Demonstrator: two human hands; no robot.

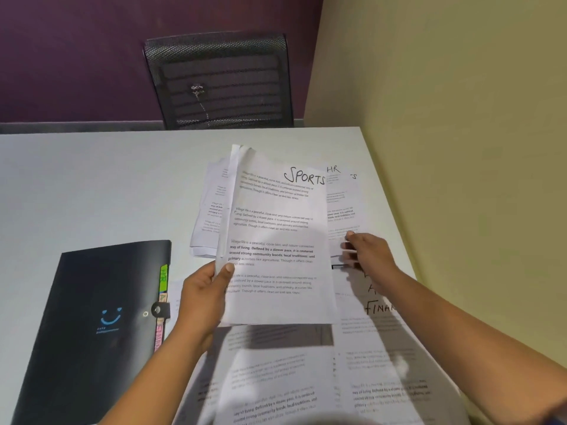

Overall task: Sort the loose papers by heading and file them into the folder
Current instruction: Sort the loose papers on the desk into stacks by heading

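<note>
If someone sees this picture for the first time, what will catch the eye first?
First the sheet headed SPORTS, held up in the middle by the left hand. Then the right hand, reaching to the papers behind it, and the black folder lying shut at the left.

matt black plastic folder [92, 317]; thin white paper sheets [276, 240]; smooth matt white table [92, 185]; black mesh chair [219, 81].

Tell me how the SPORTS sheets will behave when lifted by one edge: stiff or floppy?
Probably floppy: the SPORTS sheets, gripped low by the left hand, curl at top left. Likely light: one hand carries them.
</note>
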